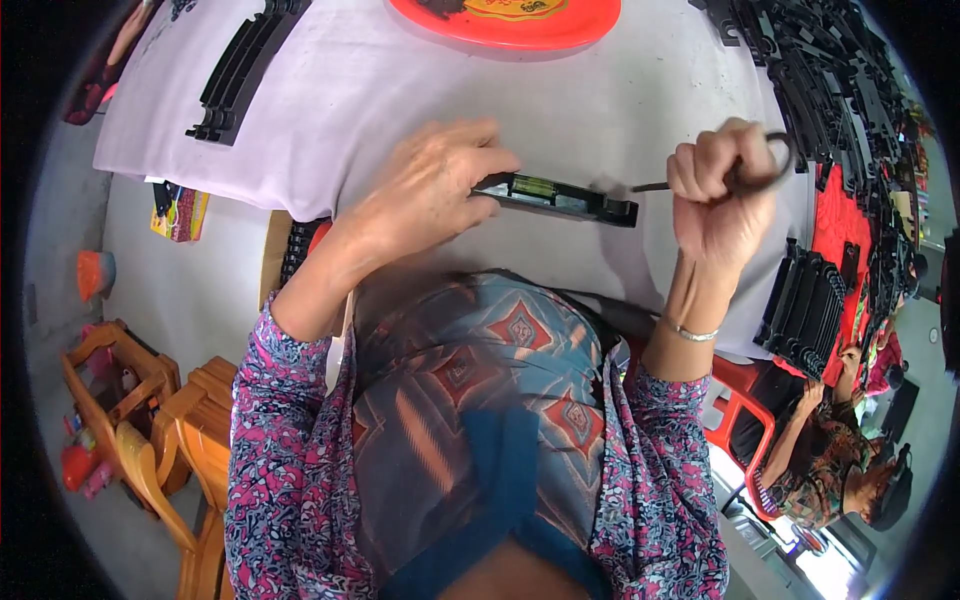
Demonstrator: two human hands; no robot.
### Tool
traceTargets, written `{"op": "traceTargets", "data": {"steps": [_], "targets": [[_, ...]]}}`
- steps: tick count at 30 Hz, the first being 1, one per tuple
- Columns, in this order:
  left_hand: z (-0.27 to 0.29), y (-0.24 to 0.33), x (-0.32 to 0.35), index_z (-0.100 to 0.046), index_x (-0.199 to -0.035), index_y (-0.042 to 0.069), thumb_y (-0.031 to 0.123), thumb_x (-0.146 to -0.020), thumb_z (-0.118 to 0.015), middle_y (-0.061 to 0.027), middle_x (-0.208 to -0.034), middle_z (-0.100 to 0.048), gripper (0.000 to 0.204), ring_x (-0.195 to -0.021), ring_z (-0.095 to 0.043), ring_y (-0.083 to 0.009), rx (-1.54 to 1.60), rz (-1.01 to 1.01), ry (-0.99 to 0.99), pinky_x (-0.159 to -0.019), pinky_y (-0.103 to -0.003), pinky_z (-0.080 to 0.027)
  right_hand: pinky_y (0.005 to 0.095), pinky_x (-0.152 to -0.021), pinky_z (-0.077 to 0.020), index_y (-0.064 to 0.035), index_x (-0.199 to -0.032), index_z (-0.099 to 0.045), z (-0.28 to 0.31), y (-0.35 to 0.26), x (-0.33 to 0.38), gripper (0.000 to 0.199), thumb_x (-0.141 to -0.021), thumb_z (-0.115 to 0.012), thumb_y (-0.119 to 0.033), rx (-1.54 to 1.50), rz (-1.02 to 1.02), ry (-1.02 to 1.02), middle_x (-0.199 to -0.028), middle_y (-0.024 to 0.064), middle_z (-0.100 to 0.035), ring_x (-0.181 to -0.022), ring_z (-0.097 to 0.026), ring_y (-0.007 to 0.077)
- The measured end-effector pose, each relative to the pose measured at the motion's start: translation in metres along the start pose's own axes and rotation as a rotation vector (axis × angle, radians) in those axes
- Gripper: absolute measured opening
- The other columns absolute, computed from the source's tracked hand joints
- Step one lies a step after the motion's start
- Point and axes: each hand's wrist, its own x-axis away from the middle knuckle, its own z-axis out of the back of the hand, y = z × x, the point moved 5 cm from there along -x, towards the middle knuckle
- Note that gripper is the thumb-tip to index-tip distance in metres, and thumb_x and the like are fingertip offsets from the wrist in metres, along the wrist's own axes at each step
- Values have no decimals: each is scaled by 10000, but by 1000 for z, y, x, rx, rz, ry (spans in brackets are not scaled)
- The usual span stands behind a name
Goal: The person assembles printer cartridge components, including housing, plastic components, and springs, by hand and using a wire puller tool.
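My left hand (440, 180) pinches one end of a narrow black plastic strip part (570, 199) between thumb and fingers, just above the pale cloth. The part has a raised rim and a greenish, shiny section in its channel. My right hand (725, 175) is closed round a dark scissors-like tool (652, 187) with a ring handle, slightly blurred. Its thin tip points left toward the part's free end, with a small gap between them. My right fingers hide the middle of the tool.
Black curved strips (245, 75) lie at the far left of the cloth-covered table (390, 70). A red plate (540, 35) stands at the back. Black parts (820, 90) are heaped at right, above a stacked row (805, 305). Another person (825, 450) sits beyond a red chair (745, 420).
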Motion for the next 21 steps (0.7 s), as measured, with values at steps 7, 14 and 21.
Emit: {"op": "traceTargets", "data": {"steps": [7,14,21], "targets": [[-6,8,-8,-659,-1031,13,118,-689,-713,-131,-874,-547,361,-809,-570,-329,20,-55,64,-710,-433,-460,299,-450,-170,-128,-586,-330,-43,25,10,513,-1026,-389,-385,-339,-101,-237,-475,-34,-244,-431,-160,106],[-16,2,-12,-669,-1049,44,168,-698,-726,-123,-856,-536,377,-790,-569,-333,83,6,-22,-676,-441,-454,295,-440,-175,-123,-587,-338,-53,55,8,494,-1018,-423,-349,-285,-123,-220,-482,-33,-233,-434,-159,101],[-18,2,-12,-709,-984,53,114,-674,-724,-111,-867,-561,317,-850,-604,-312,31,15,-29,-718,-441,-478,289,-450,-169,-123,-590,-348,-54,58,8,519,-1033,-373,-392,-226,-154,-242,-482,-32,-275,-444,-129,99]]}}
